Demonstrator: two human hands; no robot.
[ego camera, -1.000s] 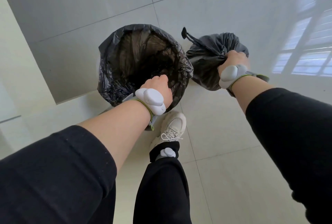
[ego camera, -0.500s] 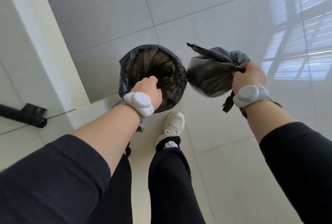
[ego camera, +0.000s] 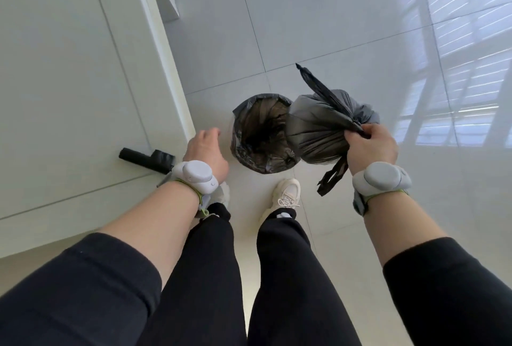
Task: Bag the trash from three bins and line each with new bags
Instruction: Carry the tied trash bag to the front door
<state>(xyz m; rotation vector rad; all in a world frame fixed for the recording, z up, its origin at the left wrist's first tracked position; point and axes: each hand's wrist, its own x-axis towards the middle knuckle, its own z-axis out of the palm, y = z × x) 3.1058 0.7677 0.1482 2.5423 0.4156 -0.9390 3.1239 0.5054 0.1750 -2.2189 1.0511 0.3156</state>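
A small bin lined with a black bag (ego camera: pixel 260 135) stands on the floor just ahead of my feet. My right hand (ego camera: pixel 370 149) grips the gathered neck of a full, tied black trash bag (ego camera: pixel 318 129) and holds it in the air, right of the bin. My left hand (ego camera: pixel 206 149) hovers to the left of the bin with relaxed fingers, holding nothing. A roll of black bags (ego camera: pixel 146 160) lies on the white surface at the left, near my left wrist.
A white counter or cabinet (ego camera: pixel 69 82) fills the left side, its edge running close to the bin. Glossy light floor tiles (ego camera: pixel 346 27) spread ahead and to the right. My two white shoes (ego camera: pixel 285 196) stand right behind the bin.
My left hand let go of the bin's rim and pulled back to the left. I have straightened up, so the bin looks smaller. The right hand lifted the tied bag higher.
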